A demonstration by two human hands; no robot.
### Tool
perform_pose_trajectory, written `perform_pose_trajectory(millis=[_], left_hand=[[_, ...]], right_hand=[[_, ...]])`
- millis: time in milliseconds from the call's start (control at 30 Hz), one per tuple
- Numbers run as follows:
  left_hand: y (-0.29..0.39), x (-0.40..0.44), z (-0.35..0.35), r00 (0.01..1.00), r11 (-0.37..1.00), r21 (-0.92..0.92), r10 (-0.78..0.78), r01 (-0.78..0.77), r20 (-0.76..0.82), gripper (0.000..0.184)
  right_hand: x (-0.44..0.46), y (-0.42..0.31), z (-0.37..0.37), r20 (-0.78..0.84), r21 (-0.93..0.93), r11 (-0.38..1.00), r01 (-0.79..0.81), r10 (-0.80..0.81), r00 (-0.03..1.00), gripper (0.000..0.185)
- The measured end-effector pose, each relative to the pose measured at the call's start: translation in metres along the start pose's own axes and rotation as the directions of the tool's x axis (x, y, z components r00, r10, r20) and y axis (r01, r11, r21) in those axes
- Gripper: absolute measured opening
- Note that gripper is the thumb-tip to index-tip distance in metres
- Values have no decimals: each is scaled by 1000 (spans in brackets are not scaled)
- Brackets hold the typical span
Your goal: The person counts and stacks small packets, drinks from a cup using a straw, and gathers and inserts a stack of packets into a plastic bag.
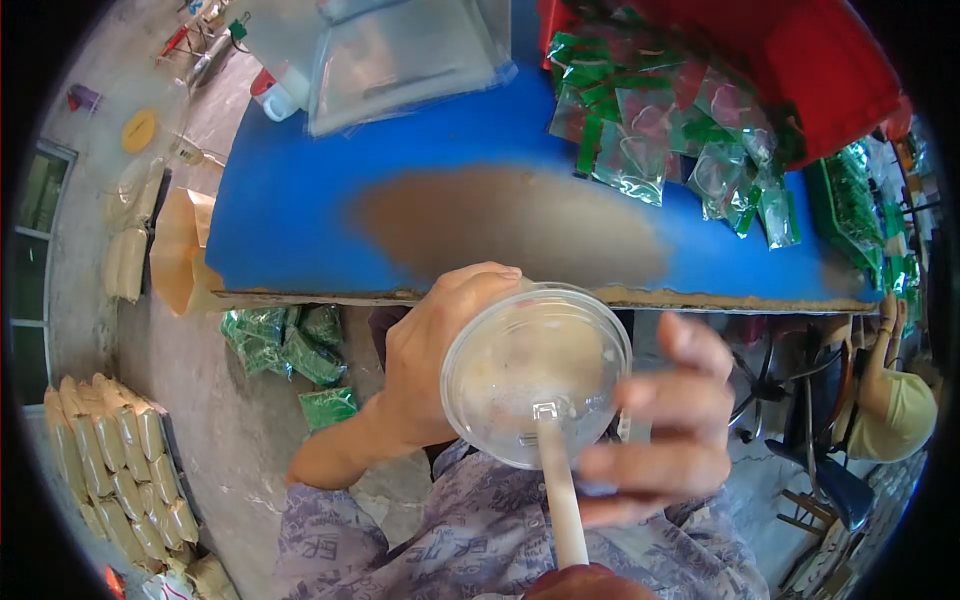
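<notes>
A clear round plastic cup (500,375) with a wide pale straw (562,500) is held close to the camera. The straw's lower end in view reaches the person's mouth. My left hand (425,350) is wrapped round the cup's left side. On the right, my right hand (665,420) is beside the cup, its fingers apart and slightly blurred. Whether its fingertips touch the cup cannot be told. Behind the cup is the front edge of a blue table (300,210) with a worn brown patch.
Small clear-and-green packets (640,130) lie by a red container (820,70). Clear plastic bags (410,60) lie at the back left. Green packs (265,340) and stacked tan bags (120,460) are on the floor. A co-worker (890,410) sits at right near a dark chair (840,485).
</notes>
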State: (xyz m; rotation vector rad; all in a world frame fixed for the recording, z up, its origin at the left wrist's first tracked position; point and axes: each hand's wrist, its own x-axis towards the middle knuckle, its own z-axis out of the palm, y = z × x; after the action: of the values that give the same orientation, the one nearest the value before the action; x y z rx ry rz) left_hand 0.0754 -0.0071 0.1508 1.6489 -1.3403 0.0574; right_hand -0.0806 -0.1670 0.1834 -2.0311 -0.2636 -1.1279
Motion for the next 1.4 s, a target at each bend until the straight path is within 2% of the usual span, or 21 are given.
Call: perform_pose_trajectory(millis=[33,100,133,233,400,533,600,667,700,833,967,1167,1400], left_hand=[[-2,0,1,1000,1000,-19,2,-2,-13,67],[-5,-3,3,999,999,-54,-1,-1,-40,66],[-5,-4,3,999,998,-59,-9,6,-47,66],[-4,-5,4,998,998,-70,-15,11,-62,66],[-3,-6,1,998,997,-72,-27,24,-50,67],[-8,-18,2,997,983,-162,-79,82,23,73],[-8,-17,3,997,981,-176,-75,77,16,71],[-4,-10,1,999,995,-97,-32,31,-8,70],[-2,-7,2,1000,998,-56,-13,12,-20,69],[-1,-9,7,998,996,-91,-19,14,-56,68],[2,-9,9,998,997,-69,-43,39,-50,68],[6,-4,4,998,995,-84,-56,53,-33,67],[4,-7,6,997,994,-91,-58,54,-44,67]], right_hand=[[-1,-5,10,-56,11,999,31,-30,998,31],[-1,-21,27,-158,28,999,-17,21,987,24],[2,-35,33,-204,35,994,-100,105,973,21],[2,-47,24,-41,-38,987,-159,157,987,22],[5,-45,30,-77,-29,989,-144,141,987,37],[6,-42,33,-111,-32,993,-113,108,988,44],[7,-44,33,-122,0,992,-124,123,985,40],[7,-43,29,-99,21,994,-110,112,989,33],[6,-40,25,-70,22,996,-88,89,994,27],[5,-25,12,30,19,1000,18,-19,999,12],[5,-24,8,55,28,999,23,-24,998,16],[6,-28,16,-20,43,999,6,-5,1000,18],[7,-31,8,48,37,999,-5,4,999,14]])
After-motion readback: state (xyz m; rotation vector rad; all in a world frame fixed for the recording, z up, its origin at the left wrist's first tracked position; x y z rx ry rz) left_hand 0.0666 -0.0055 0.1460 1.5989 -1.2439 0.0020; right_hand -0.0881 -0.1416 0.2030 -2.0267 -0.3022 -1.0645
